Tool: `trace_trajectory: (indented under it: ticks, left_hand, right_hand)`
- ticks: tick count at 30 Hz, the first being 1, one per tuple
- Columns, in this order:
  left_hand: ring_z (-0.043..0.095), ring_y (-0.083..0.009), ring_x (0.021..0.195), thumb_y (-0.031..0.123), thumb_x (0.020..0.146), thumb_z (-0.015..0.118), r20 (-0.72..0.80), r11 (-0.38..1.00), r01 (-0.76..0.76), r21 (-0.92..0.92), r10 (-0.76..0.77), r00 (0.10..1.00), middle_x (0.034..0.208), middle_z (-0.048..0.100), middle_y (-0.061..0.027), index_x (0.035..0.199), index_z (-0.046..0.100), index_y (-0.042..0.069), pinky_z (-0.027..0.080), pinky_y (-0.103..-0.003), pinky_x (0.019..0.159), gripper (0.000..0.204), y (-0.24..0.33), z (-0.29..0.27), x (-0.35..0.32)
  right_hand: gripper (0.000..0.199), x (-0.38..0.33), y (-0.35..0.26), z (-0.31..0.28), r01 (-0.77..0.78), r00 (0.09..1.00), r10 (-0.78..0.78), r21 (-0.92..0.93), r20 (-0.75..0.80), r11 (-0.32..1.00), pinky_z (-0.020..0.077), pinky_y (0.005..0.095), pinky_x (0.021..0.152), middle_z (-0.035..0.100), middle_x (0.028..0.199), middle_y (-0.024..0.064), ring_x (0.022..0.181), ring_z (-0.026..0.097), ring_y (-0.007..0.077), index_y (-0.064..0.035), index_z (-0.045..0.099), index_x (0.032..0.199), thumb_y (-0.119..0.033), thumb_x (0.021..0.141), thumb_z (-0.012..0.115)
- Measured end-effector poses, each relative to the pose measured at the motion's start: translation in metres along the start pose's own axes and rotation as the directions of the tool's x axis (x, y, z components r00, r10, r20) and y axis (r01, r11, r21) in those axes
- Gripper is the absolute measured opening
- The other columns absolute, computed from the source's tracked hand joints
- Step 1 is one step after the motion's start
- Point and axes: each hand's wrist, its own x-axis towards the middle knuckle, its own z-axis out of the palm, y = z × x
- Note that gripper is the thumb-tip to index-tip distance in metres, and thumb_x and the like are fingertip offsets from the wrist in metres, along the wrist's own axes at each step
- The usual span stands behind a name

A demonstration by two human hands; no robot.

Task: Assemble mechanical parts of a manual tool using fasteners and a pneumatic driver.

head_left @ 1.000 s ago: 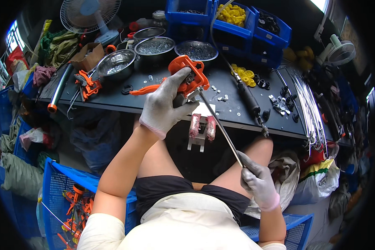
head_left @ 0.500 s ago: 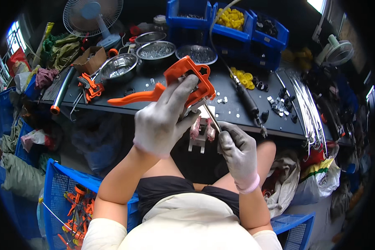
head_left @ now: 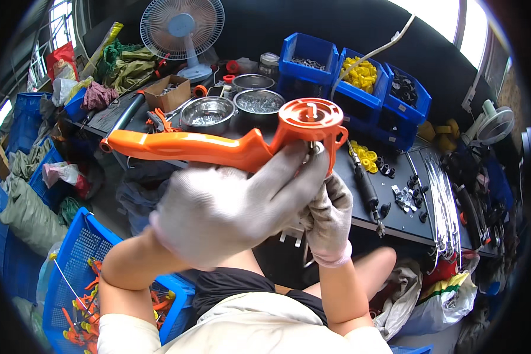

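Observation:
My left hand (head_left: 224, 212), in a light grey glove, is closed around an orange plastic caulking gun body (head_left: 194, 150). Its long handle points left, and its round ribbed end faces up. My right hand (head_left: 329, 221), also gloved, is closed just under the body, its fingertips partly behind the left hand. A thin metal rod (head_left: 307, 255) shows below the right hand; where the fingers grip it is hidden. A small metal end (head_left: 316, 148) shows between the left fingers and the body.
Metal bowls (head_left: 206, 112) of small parts stand on the dark bench, with blue bins (head_left: 360, 76) behind. A black power screwdriver (head_left: 366, 183) and hooked metal rods (head_left: 442, 200) lie at right. A blue crate (head_left: 71, 253) of orange pieces stands at lower left.
The caulking gun body has come closer and turned, so its round end now faces up. My right hand has moved up against its underside. The whole view has shifted.

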Motion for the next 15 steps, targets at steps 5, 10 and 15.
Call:
trace_trajectory:
  ticks: [5, 10, 15]
  left_hand:
    - [0.059, -0.0196, 0.091, 0.045, 0.056, 0.086, -0.407, 0.996, -0.077, -0.035, 0.056, 0.912, 0.129, 0.051, -0.0109, 0.127, 0.05, 0.002, 0.051, -0.033, 0.08, 0.091, -0.059, -0.002, -0.04]
    - [0.04, -0.0346, 0.131, 0.051, 0.059, 0.087, -0.087, 0.415, 0.026, -0.91, -0.25, 0.964, 0.144, 0.034, -0.026, 0.143, 0.032, -0.006, 0.037, -0.041, 0.105, 0.115, -0.031, 0.098, -0.013]
    - [0.049, -0.0381, 0.126, 0.008, 0.067, 0.076, -0.015, 0.15, -0.025, -0.988, 0.064, 0.998, 0.14, 0.043, -0.0259, 0.131, 0.052, 0.0, 0.041, -0.041, 0.102, 0.068, -0.011, 0.121, 0.014]
  right_hand:
    - [0.031, -0.001, 0.016, -0.03, -0.065, 0.997, 0.055, 0.255, 0.046, 0.965, 0.0239, 0.0183, 0.041, 0.056, 0.069, -0.0014, 0.047, 0.038, 0.0034, -0.0019, 0.061, 0.103, -0.031, 0.093, 0.064]
    - [0.029, -0.008, 0.038, -0.042, -0.148, 0.985, 0.168, 0.294, -0.046, 0.944, 0.0248, 0.0179, 0.042, 0.056, 0.07, -0.0016, 0.047, 0.039, 0.0036, -0.0033, 0.062, 0.102, -0.032, 0.094, 0.062]
    - [0.036, -0.013, 0.059, -0.069, -0.268, 0.958, 0.281, 0.176, -0.053, 0.947, 0.032, 0.0175, 0.047, 0.061, 0.081, -0.0002, 0.056, 0.047, 0.0031, -0.0033, 0.062, 0.112, -0.035, 0.095, 0.061]
